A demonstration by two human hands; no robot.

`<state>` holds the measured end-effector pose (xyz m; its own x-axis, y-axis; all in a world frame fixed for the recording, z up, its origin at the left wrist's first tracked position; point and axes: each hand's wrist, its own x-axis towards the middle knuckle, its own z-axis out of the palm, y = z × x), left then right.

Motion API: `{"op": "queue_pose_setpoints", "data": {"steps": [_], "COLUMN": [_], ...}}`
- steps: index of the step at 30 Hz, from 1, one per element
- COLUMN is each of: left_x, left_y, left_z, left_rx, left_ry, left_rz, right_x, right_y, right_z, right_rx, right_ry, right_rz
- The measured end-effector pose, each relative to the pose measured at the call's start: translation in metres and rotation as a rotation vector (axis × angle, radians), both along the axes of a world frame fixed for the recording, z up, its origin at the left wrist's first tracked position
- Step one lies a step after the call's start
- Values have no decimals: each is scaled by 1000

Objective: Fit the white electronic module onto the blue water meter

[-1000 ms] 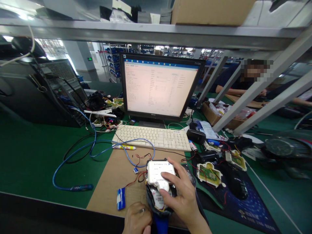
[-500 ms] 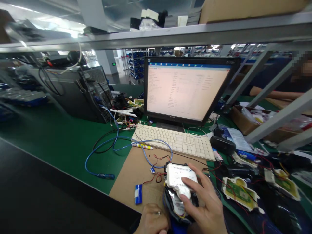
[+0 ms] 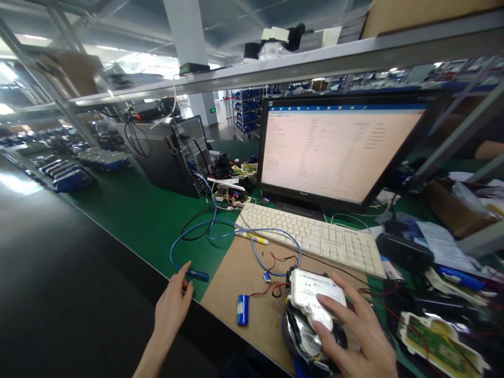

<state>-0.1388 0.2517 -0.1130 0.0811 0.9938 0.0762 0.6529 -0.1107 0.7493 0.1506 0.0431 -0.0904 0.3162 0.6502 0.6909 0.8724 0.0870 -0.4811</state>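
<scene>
My left hand [image 3: 175,299] reaches to the green mat's front edge, thumb and index finger apart. Its index fingertip is at the near end of a small dark-blue adapter [image 3: 197,275] on a blue cable; whether they touch I cannot tell. My right hand [image 3: 356,325] grips a white plastic module [image 3: 315,291] with a printed label, fingers along its right side and thumb at its lower end. Beneath the module is a round dark device [image 3: 301,336] with wires, partly hidden by the hand. Red wires run from the module's left side toward a blue battery pack [image 3: 243,310] lying on the cardboard.
A cream keyboard [image 3: 311,233] sits in front of a lit monitor [image 3: 334,152]. The blue cable [image 3: 183,234] loops over the mat and cardboard [image 3: 220,283]. Left stands a black computer tower [image 3: 165,157]. Open circuit housings [image 3: 441,341] and wires crowd the right.
My left hand has moved left from beside the round device to the blue adapter. My right hand still holds the white module. The view has swung left.
</scene>
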Motion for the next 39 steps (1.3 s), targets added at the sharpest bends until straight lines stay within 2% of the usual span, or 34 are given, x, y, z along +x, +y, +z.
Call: {"op": "queue_pose_setpoints", "data": {"steps": [3, 8, 11, 14, 17, 20, 25, 30, 39], "left_x": [-3, 2, 11, 19, 23, 22, 17, 16, 21], "left_y": [8, 10, 2, -5, -5, -3, -2, -4, -4], "left_z": [4, 7, 15, 26, 37, 42, 41, 38, 35], "left_rx": [-94, -266, -352, -365, -324, -306, -320, -388, -291], "left_ry": [27, -254, -701, -1225, -1442, -1486, -1492, -1476, -1414], "left_rz": [-22, -117, -73, 53, 238, 370, 474, 463, 452], "right_x": [1, 2, 1, 1, 1, 2, 3, 2, -1], "right_y": [0, 0, 0, 1, 1, 1, 2, 2, 0], "right_z": [-3, -6, -3, -1, -2, -5, -6, -4, 0], "right_rx": [4, -17, -3, -1, 0, 9, 17, 19, 17], "right_ry": [8, 11, 1, -12, -10, -19, -34, -22, -3], "right_rz": [-1, 3, 8, 3, 1, 4, 6, -3, -22]}}
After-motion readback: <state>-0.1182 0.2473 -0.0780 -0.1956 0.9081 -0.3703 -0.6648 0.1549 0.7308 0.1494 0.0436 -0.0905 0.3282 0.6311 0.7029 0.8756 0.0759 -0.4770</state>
